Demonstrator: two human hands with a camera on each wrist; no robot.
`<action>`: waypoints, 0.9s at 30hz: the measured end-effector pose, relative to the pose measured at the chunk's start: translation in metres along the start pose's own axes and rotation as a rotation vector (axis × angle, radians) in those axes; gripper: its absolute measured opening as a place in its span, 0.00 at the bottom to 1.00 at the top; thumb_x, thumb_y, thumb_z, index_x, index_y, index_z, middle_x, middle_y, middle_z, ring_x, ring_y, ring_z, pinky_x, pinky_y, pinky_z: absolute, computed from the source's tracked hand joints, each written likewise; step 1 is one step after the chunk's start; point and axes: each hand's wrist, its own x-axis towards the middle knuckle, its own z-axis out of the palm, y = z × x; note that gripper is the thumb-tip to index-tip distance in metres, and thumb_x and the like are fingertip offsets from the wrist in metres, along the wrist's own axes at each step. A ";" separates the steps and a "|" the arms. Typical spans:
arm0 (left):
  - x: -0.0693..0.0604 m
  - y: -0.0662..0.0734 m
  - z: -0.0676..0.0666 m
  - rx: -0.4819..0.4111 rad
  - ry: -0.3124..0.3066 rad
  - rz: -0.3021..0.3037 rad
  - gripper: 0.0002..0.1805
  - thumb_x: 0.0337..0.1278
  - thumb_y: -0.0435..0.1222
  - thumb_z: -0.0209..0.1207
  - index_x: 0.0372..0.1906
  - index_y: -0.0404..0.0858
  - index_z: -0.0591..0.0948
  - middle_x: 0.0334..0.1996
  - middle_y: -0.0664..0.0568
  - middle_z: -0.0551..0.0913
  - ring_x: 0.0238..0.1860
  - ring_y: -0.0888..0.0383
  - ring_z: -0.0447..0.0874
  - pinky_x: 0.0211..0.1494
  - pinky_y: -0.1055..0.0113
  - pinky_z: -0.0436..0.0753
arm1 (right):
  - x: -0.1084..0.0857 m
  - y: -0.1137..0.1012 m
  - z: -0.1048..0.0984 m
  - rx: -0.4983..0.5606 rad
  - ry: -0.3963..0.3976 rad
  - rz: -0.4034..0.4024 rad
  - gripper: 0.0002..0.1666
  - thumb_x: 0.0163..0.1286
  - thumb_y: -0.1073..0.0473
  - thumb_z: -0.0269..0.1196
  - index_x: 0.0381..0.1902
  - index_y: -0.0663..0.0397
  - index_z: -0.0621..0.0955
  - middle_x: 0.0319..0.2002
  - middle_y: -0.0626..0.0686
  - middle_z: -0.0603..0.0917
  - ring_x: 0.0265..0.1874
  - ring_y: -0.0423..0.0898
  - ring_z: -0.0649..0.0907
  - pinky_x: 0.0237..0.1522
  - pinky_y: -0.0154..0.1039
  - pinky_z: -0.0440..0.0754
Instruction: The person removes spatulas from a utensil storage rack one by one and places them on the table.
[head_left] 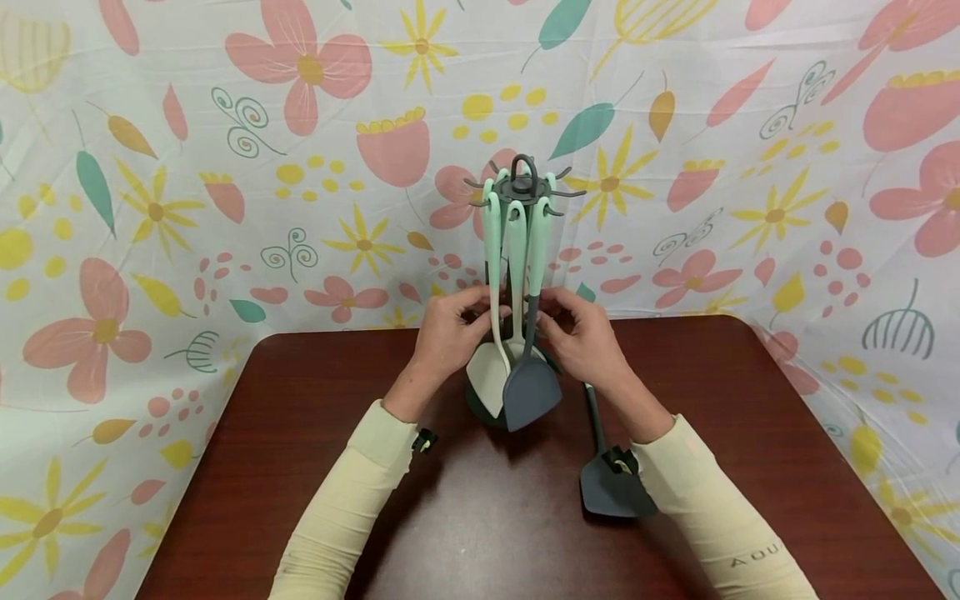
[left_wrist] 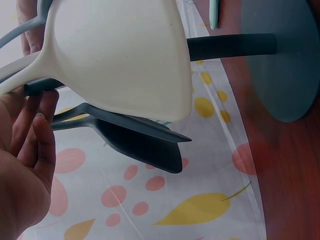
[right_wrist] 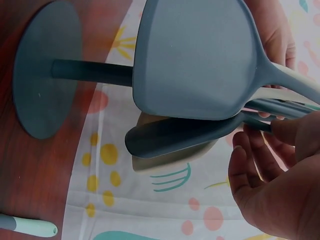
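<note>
A dark utensil stand (head_left: 522,190) rises at the table's back, utensils with mint-green handles hanging from its hooks. A cream turner (head_left: 487,375) and a grey turner (head_left: 534,393) hang at its front. My left hand (head_left: 448,332) is at the stand's left; in the left wrist view its fingertips hold the dark pole (left_wrist: 230,47) behind the cream turner. On the right, my right hand (head_left: 583,337) pinches the neck of a dark, round-ended utensil (right_wrist: 175,139), whose kind is unclear. The hanging utensils partly hide the fingers in the head view.
Another dark turner (head_left: 617,487) lies on the brown table (head_left: 345,375) under my right forearm, its mint handle end (right_wrist: 37,227) near the stand's round base (right_wrist: 45,105). A flower-patterned cloth (head_left: 300,192) hangs behind the table.
</note>
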 end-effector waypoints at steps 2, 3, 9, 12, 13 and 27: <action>0.000 0.000 0.000 0.002 0.001 0.002 0.10 0.67 0.37 0.72 0.51 0.43 0.92 0.37 0.54 0.94 0.34 0.64 0.91 0.38 0.66 0.87 | 0.000 0.000 0.000 -0.002 0.003 0.002 0.12 0.81 0.65 0.62 0.58 0.56 0.85 0.41 0.54 0.88 0.35 0.47 0.88 0.37 0.33 0.86; 0.000 0.000 0.000 0.003 0.001 0.002 0.10 0.67 0.37 0.72 0.51 0.43 0.92 0.37 0.54 0.94 0.34 0.64 0.91 0.38 0.67 0.87 | 0.000 -0.001 0.000 -0.004 0.006 0.003 0.12 0.81 0.65 0.62 0.58 0.56 0.85 0.40 0.54 0.88 0.35 0.47 0.88 0.37 0.33 0.86; 0.000 0.000 0.000 -0.002 0.003 0.004 0.11 0.67 0.36 0.72 0.51 0.42 0.91 0.37 0.54 0.94 0.34 0.64 0.90 0.37 0.67 0.87 | 0.000 -0.001 0.002 -0.011 0.020 0.013 0.12 0.81 0.64 0.62 0.57 0.56 0.86 0.41 0.55 0.89 0.34 0.49 0.87 0.36 0.32 0.84; 0.000 -0.001 0.001 -0.009 0.002 0.001 0.11 0.67 0.36 0.72 0.52 0.42 0.91 0.37 0.54 0.94 0.34 0.64 0.90 0.37 0.66 0.87 | 0.000 -0.001 0.002 -0.011 0.025 0.014 0.12 0.81 0.63 0.63 0.57 0.55 0.86 0.41 0.55 0.89 0.33 0.48 0.87 0.36 0.31 0.84; 0.000 -0.001 0.001 -0.010 0.002 0.000 0.11 0.67 0.36 0.72 0.52 0.42 0.91 0.37 0.54 0.94 0.34 0.64 0.90 0.37 0.66 0.87 | 0.000 -0.001 0.002 -0.010 0.026 0.015 0.11 0.81 0.63 0.63 0.57 0.55 0.86 0.41 0.54 0.89 0.33 0.48 0.87 0.36 0.31 0.84; 0.000 0.001 0.000 -0.005 -0.001 -0.009 0.10 0.67 0.37 0.72 0.51 0.43 0.92 0.37 0.55 0.94 0.34 0.65 0.90 0.38 0.66 0.88 | -0.001 -0.002 0.002 -0.010 0.052 0.005 0.10 0.81 0.63 0.63 0.55 0.56 0.86 0.39 0.54 0.89 0.30 0.48 0.86 0.33 0.31 0.81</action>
